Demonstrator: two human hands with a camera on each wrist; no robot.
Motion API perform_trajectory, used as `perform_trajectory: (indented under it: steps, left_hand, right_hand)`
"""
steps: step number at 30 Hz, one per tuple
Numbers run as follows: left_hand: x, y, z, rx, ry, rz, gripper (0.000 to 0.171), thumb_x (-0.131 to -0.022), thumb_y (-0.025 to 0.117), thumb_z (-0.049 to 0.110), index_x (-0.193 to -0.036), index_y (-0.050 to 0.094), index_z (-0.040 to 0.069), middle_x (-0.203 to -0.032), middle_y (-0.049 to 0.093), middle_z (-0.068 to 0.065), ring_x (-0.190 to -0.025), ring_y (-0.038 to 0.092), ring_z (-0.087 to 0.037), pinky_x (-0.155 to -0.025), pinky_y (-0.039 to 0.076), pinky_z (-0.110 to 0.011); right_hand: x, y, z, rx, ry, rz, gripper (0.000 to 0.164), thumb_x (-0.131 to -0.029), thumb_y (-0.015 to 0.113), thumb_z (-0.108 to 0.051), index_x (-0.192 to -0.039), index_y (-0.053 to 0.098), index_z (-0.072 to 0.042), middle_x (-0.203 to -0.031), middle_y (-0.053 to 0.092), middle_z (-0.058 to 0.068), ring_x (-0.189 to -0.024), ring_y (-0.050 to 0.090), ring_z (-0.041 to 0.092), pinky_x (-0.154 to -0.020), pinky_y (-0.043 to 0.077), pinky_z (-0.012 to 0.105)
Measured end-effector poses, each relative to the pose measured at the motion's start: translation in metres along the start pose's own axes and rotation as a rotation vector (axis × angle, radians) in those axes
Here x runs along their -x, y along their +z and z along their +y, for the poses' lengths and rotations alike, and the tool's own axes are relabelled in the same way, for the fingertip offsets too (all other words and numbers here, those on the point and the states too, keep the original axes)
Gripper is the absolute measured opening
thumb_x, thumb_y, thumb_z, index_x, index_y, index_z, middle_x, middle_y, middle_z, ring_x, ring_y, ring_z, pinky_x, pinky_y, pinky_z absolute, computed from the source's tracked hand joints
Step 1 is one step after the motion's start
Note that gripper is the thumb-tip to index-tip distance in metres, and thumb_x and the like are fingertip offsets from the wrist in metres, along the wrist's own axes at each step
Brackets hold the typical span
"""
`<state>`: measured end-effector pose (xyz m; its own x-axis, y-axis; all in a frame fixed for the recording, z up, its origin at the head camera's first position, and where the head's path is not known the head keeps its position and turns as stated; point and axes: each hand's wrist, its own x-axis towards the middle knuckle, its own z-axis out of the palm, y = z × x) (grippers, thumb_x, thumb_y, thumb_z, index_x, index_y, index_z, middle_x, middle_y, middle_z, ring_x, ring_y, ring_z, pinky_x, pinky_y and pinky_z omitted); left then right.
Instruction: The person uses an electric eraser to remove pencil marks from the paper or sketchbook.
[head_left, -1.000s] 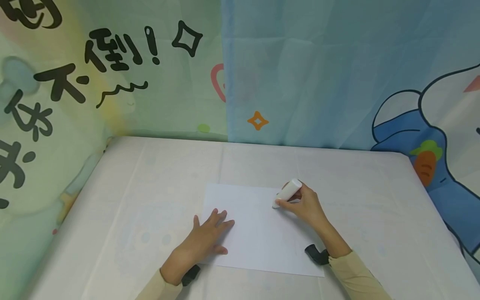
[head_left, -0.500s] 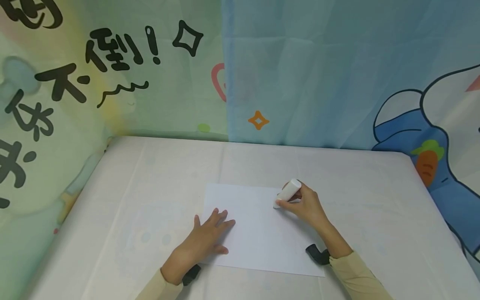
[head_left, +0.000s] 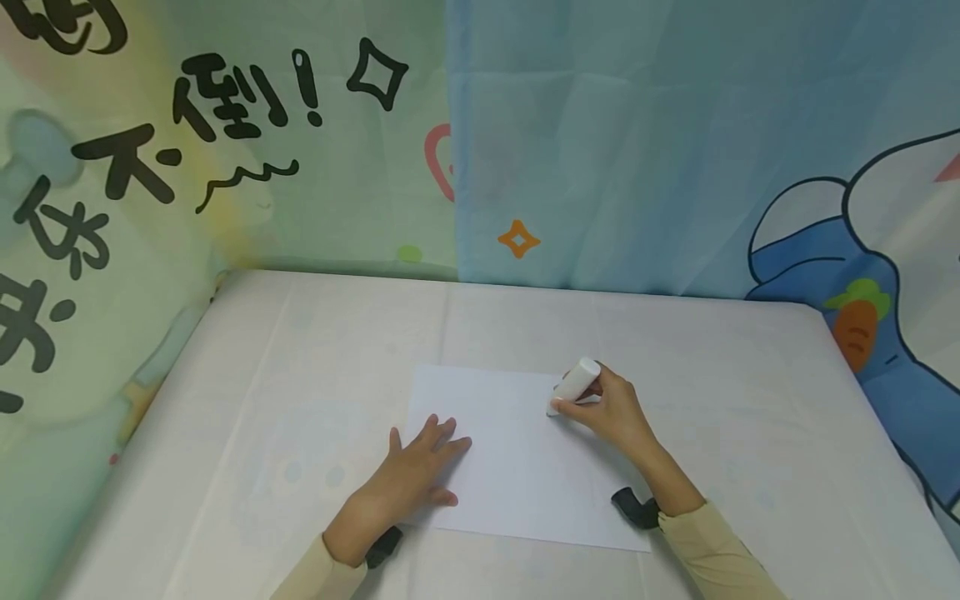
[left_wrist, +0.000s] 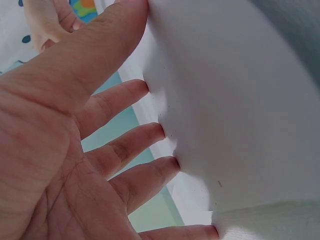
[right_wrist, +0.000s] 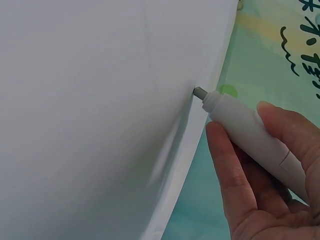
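Observation:
A sheet of white paper (head_left: 517,467) lies flat on the table. My left hand (head_left: 412,475) rests on its left part, fingers spread. In the left wrist view the fingertips (left_wrist: 170,165) of this hand touch the paper's surface. Near the top right corner of the sheet, my right hand (head_left: 611,408) grips a thick white pen (head_left: 576,383) between thumb and fingers, holding it tilted. The right wrist view shows the pen's grey tip (right_wrist: 200,93) against the paper. Fingers partly hide the rear of the barrel there. No mark is plainly visible at the tip.
A white cloth (head_left: 315,350) covers the table. Printed curtains (head_left: 645,150) hang along its back and left sides. Black straps (head_left: 636,508) sit at both wrists, below the beige sleeves (head_left: 720,550).

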<state>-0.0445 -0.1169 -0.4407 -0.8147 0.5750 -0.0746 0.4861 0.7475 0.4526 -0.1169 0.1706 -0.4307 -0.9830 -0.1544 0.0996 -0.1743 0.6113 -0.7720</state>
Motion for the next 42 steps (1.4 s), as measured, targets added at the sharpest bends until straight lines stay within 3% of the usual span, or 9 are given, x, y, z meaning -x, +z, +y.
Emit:
perform_trajectory:
  steps: [12,42]
  left_hand:
    - [0.0000,-0.0018,-0.0001,0.009,0.000,-0.010,0.072,-0.079,0.075,0.029,-0.140,0.048,0.002,-0.150,0.038,-0.026,-0.140,0.030,-0.048,-0.093,0.027,-0.080]
    - [-0.0011,0.0019,-0.0021,-0.007,0.000,0.006,0.073,-0.077,0.075,0.032,-0.140,0.049,0.004,-0.148,0.039,-0.025,-0.139,0.031,-0.047,-0.093,0.029,-0.079]
  right_hand:
    - [-0.0008,0.0021,0.0014,-0.022,-0.018,0.039,0.038,-0.075,0.081,0.003,-0.105,0.060,0.009,-0.094,0.069,0.024,-0.084,0.068,0.035,-0.065,0.050,0.017]
    - [0.0005,0.0009,-0.0003,-0.017,0.023,0.032,0.038,-0.075,0.081,0.001,-0.102,0.058,0.010,-0.094,0.069,0.024,-0.086,0.069,0.037,-0.065,0.050,0.017]
